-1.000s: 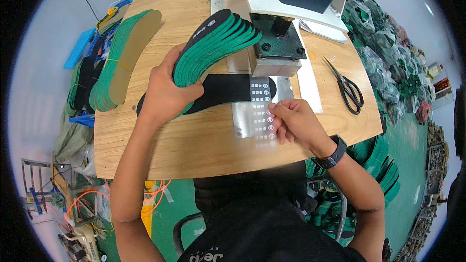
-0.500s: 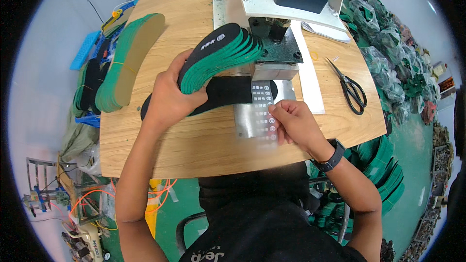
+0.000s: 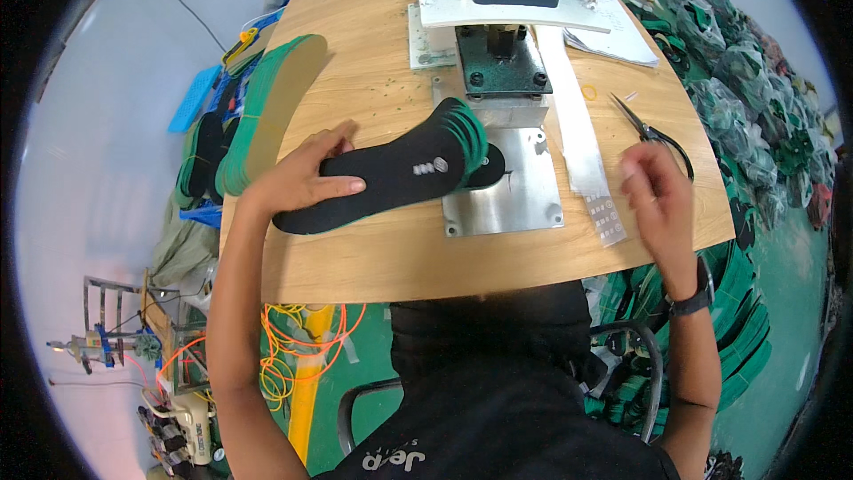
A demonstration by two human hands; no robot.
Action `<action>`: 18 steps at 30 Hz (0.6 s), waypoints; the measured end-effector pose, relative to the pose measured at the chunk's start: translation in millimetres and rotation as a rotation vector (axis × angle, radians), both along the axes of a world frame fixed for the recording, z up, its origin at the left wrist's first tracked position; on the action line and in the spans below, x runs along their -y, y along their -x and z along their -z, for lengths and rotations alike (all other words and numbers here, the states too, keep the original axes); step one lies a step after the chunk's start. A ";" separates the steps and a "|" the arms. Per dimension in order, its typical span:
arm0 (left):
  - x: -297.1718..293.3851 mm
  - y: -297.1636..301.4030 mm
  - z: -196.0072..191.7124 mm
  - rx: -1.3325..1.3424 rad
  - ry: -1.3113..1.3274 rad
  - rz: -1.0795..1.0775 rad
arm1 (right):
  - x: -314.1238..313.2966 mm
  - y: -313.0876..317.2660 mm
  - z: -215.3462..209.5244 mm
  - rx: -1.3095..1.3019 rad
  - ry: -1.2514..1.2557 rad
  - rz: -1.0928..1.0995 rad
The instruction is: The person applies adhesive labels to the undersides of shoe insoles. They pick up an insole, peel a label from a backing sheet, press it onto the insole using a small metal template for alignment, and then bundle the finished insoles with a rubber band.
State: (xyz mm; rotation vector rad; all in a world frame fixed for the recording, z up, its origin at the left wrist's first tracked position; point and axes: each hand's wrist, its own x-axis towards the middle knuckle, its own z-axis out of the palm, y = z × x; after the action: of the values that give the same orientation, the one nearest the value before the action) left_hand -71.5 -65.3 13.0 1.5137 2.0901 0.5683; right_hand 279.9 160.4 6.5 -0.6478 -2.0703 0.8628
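Observation:
A fanned stack of black insoles [image 3: 391, 173] with green edges lies slanted across the table, its toe end reaching over a metal base plate [image 3: 515, 213]. The rounded tip of another black insole [image 3: 489, 167] shows beneath it. My left hand [image 3: 298, 173] is at the heel end, thumb laid on the top insole and fingers stretched out past its far edge. On the right, my right hand [image 3: 659, 200] is raised near black-handled scissors [image 3: 657, 135], its fingers blurred by motion. A clear printed transfer strip [image 3: 604, 218] lies to its left, apart from the hand.
A press head [image 3: 504, 62] stands over the plate. Bundled insoles [image 3: 280, 98] are at the left edge, with a blue bin [image 3: 203, 213] beside them. Papers [image 3: 613, 31] and a yellow rubber band [image 3: 589, 92] lie at the right. Bagged green pieces [image 3: 720, 80] are piled beyond the table.
The insole stack has come down over the insole on the plate, and my left fingers have spread. My right hand has left the printed strip and moved right towards the scissors.

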 end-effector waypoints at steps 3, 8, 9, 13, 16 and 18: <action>-1.6 -0.8 -7.0 -0.043 0.278 -0.041 | 54.9 25.1 0.5 0.180 -0.151 -0.451; 17.8 -66.9 -42.6 -0.197 -0.060 -0.091 | 114.9 96.8 -47.8 -0.141 -0.408 -0.532; 22.7 -81.5 -49.2 -0.245 -0.121 -0.049 | 116.6 104.3 -52.7 -0.025 -0.475 -0.552; 71.3 -86.0 -46.8 -0.164 -0.227 0.210 | 115.8 123.3 -32.9 0.618 -0.489 -0.769; 121.8 -68.6 -21.3 -0.077 -0.273 -0.038 | 125.7 130.1 -29.3 0.702 -0.457 -0.763; 132.5 -72.4 4.4 0.159 -0.326 -0.280 | 130.6 133.8 -35.4 0.650 -0.521 -0.727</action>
State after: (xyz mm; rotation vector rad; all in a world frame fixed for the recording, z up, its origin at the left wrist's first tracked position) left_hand 0.9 -197.9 8.7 1.2917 2.1740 1.1428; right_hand 146.1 29.9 41.8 0.1748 -3.0478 0.4459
